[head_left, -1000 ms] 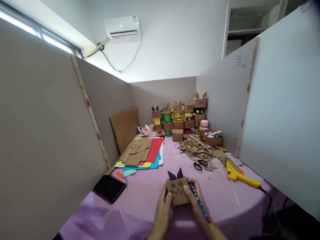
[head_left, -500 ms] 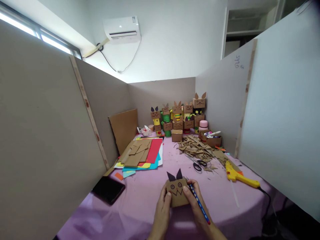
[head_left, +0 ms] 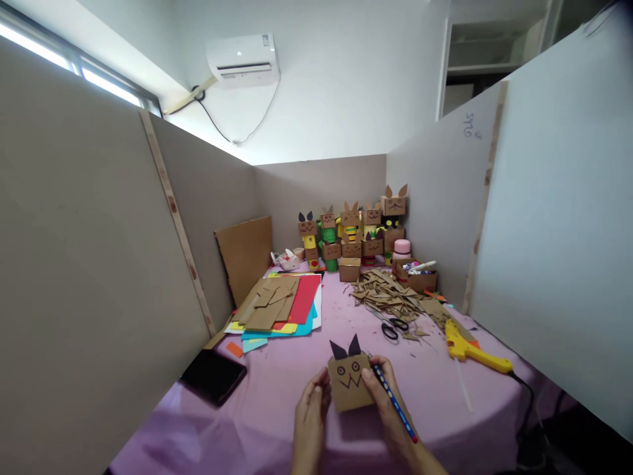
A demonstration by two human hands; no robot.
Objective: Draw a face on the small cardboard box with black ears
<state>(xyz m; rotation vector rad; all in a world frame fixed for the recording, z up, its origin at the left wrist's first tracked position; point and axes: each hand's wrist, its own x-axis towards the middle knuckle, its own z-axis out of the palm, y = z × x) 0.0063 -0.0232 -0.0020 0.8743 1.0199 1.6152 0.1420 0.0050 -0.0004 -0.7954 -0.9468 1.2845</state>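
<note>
On the purple tablecloth (head_left: 277, 382), the right hand (head_left: 390, 409) grips a cardboard box face (head_left: 349, 382) and blue pencil (head_left: 394, 402); the left hand (head_left: 310, 415) has let go, now open beside it.

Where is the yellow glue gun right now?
In the head view, the yellow glue gun lies on the purple tablecloth at right, beside the cardboard scraps and scissors.

A craft-making booth inside a room: plain partition boards (head_left: 99, 264) wall in a desk (head_left: 277, 396) under a purple cloth. Coloured paper sheets (head_left: 291, 307), cardboard scraps (head_left: 390, 297), scissors (head_left: 393, 326) and a yellow glue gun (head_left: 467, 349) lie about, finished cardboard figures (head_left: 353, 234) line the back, and an air conditioner (head_left: 242, 59) hangs above.
</note>
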